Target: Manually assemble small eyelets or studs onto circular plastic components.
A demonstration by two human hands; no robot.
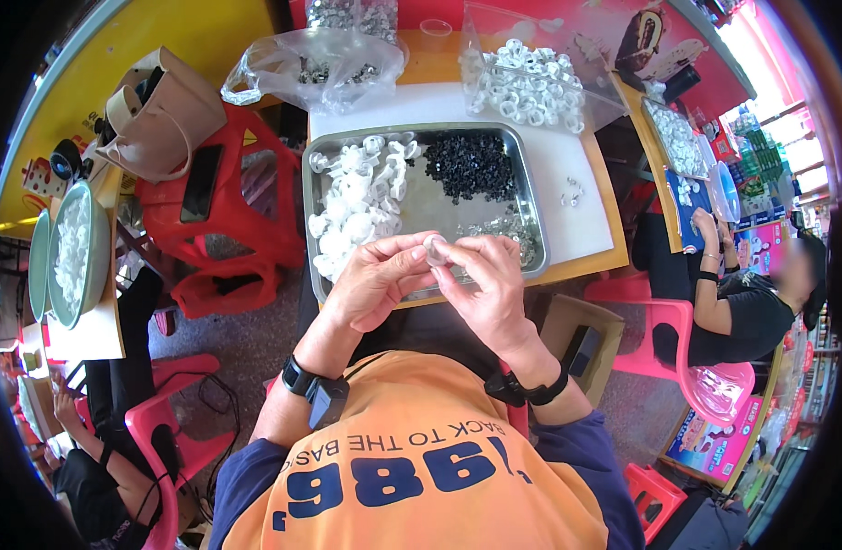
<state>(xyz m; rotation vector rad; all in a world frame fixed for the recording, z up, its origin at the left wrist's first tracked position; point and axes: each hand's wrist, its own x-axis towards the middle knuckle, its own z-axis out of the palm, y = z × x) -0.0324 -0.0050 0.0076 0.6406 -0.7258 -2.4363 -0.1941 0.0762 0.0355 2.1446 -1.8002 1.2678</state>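
My left hand (377, 280) and my right hand (491, 286) meet over the near edge of a metal tray (424, 207). Their fingertips pinch a small whitish round part (434, 248) from both sides; its exact kind is too small to make out. Inside the tray, white plastic cap-like pieces (359, 197) are heaped on the left. A pile of small black pieces (471, 167) lies at the far right, and small clear or silvery pieces (511, 229) are scattered at the near right, partly behind my right hand.
Beyond the tray stand a clear box (614, 96) of white ring-like pieces and a clear plastic bag (366, 57) of metallic bits. A red stool (279, 215) at left bears a beige handbag (178, 101) and a phone (201, 183). Co-workers sit on both sides, one at right (747, 307).
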